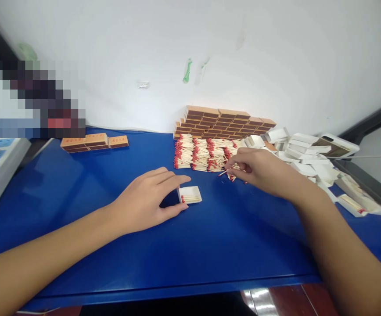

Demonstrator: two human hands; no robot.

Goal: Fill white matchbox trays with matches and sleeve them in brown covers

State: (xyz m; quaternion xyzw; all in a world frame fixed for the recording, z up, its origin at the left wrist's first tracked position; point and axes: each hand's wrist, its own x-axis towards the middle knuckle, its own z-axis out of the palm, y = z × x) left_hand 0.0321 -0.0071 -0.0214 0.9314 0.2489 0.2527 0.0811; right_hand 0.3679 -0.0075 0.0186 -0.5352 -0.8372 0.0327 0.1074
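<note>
My left hand [151,197] rests on the blue table with thumb and fingers curved around the left end of a small white matchbox tray [195,193]. A few red-tipped matches lie inside that tray, heads toward my hand. My right hand [256,171] is closed in a pinch at the front right of the match pile, and a match [224,173] sticks out from its fingertips. The heap of loose matches [200,153] is laid in rough rows, its right part hidden behind my right hand.
Stacked brown matchboxes [223,120] stand against the wall behind the matches. More matchboxes [93,141] sit at the left. White empty trays [304,151] pile up at the right, near a phone [337,145] and a tray with matches [351,205]. A power strip [8,171] occupies the left edge.
</note>
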